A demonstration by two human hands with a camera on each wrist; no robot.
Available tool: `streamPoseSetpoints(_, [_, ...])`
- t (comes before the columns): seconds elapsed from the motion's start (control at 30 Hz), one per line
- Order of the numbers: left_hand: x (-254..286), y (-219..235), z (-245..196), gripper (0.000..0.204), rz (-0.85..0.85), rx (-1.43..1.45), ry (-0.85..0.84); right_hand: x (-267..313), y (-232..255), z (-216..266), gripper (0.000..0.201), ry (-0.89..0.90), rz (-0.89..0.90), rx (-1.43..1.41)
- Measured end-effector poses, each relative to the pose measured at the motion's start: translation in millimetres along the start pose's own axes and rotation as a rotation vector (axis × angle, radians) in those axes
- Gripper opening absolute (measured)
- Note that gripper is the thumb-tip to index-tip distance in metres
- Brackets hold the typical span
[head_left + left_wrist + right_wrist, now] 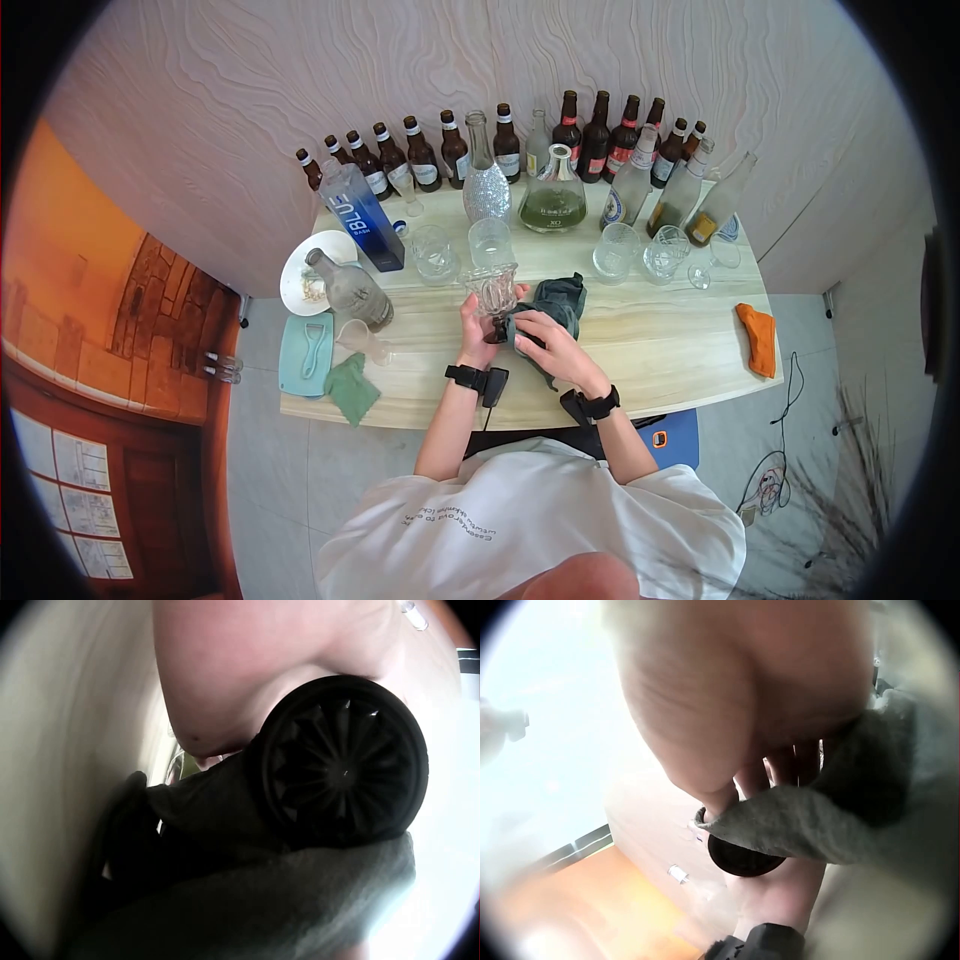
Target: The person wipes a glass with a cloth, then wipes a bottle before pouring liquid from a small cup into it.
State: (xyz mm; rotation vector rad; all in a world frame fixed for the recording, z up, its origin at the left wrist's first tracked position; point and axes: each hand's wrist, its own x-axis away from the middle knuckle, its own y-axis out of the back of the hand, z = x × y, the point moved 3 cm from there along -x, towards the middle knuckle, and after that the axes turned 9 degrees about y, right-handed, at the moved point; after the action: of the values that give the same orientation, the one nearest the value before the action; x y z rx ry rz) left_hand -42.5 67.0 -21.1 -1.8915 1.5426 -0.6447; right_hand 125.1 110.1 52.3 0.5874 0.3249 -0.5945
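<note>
In the head view, my left hand (474, 334) grips a clear cut glass (492, 288) near the table's front middle. The round, dark base (341, 769) of the glass shows a pattern of radial flutes in the left wrist view. A dark grey-green cloth (560, 305) is bunched against this base and trails over the table to the right. My right hand (548, 345) holds the cloth against the lower end of the glass, its thumb pressing a fold. In the right wrist view, the cloth's edge (802, 821) partly covers the dark base.
Brown beer bottles (420, 160) line the back. Nearer stand a blue bottle (370, 225), a decanter (553, 200) and tumblers (616, 255). A grey bottle (352, 290), plate (300, 268), peeler (314, 345) and green cloth (352, 390) lie left; an orange cloth (758, 340) lies right.
</note>
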Motion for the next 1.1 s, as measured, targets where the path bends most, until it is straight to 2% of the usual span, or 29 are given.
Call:
streamPoseSetpoints(0.1, [0.7, -5.2, -2.0, 0.097, 0.002, 0.030, 0.003, -4.3, 8.9, 5.4, 0.030, 0.043, 0.039, 0.068])
streamPoseSetpoints(0.2, [0.3, -11.3, -3.7, 0.096, -0.007, -0.013, -0.021, -5.4, 20.5, 10.6, 0.026, 0.043, -0.023, 0.130])
streamPoseSetpoints(0.33, [-2.2, -4.3, 0.5, 0.092, -0.077, -0.023, -0.007, 0.9, 13.6, 2.4, 0.021, -0.016, -0.263, -0.022])
streamPoseSetpoints(0.43, [-4.4, 0.7, 3.0, 0.089, -0.092, -0.080, -0.026, 4.1, 7.6, -16.7, 0.019, -0.279, -0.425, -0.245])
streamPoseSetpoints(0.53, [-4.2, -0.6, 5.1, 0.089, -0.088, -0.144, -0.025, -1.0, 2.3, -17.8, 0.020, -0.459, -0.449, -0.240])
streamPoseSetpoints(0.67, [-4.9, -6.7, -0.1, 0.091, -0.103, -0.184, -0.057, -7.4, -8.2, -15.6, 0.030, -0.249, -0.308, 0.057])
streamPoseSetpoints(0.8, [-9.6, 1.4, 4.9, 0.092, -0.095, -0.255, -0.075, -11.3, -10.5, -15.1, 0.032, -0.247, -0.269, 0.176])
streamPoseSetpoints(0.9, [-6.5, -8.8, 0.2, 0.093, -0.036, -0.166, -0.020, -9.8, -5.1, -10.4, 0.029, -0.263, -0.275, 0.053])
streamPoseSetpoints(1.0, [-3.8, -9.8, 0.8, 0.097, 0.047, -0.110, 0.047, -2.3, -4.3, -28.9, 0.026, -0.354, -0.279, -0.252])
streamPoseSetpoints(1.1, [-2.5, -10.8, 2.9, 0.100, 0.036, -0.089, 0.056, -2.2, 1.1, -25.5, 0.021, -0.430, -0.247, -0.378])
